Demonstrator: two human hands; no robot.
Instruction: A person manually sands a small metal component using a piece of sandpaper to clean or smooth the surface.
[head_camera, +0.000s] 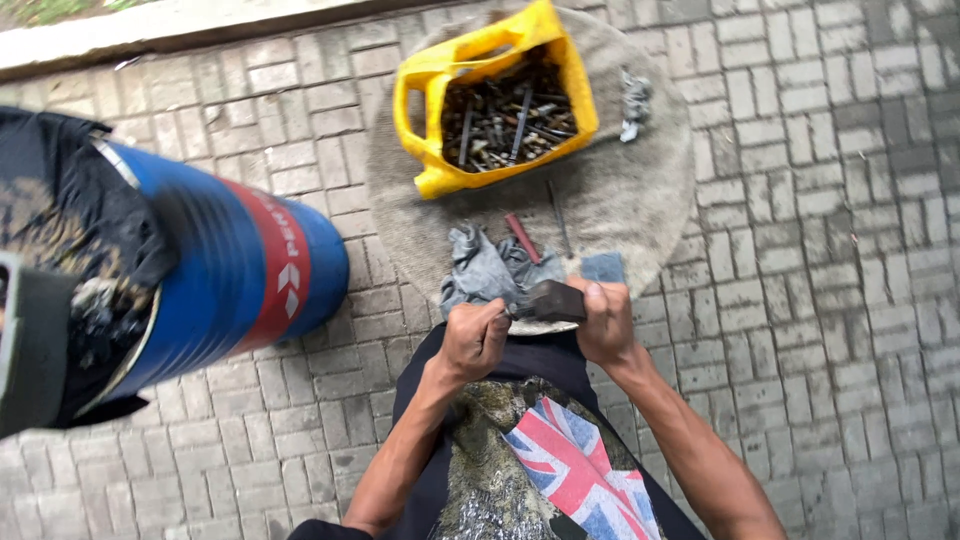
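Dark rectangular metal block (556, 300) sits at near edge of round grey stone slab (640, 190), directly between both hands, long axis running left-right. Right hand (605, 322) clamped on block's right end. Left hand (475, 340) fisted around thin tool, probably small rod, tip touching block's left end. Both hands equally near. Crumpled grey rag (485, 268) just behind block. Yellow plastic container of rusty bolts (495, 100) well beyond, far side of slab.
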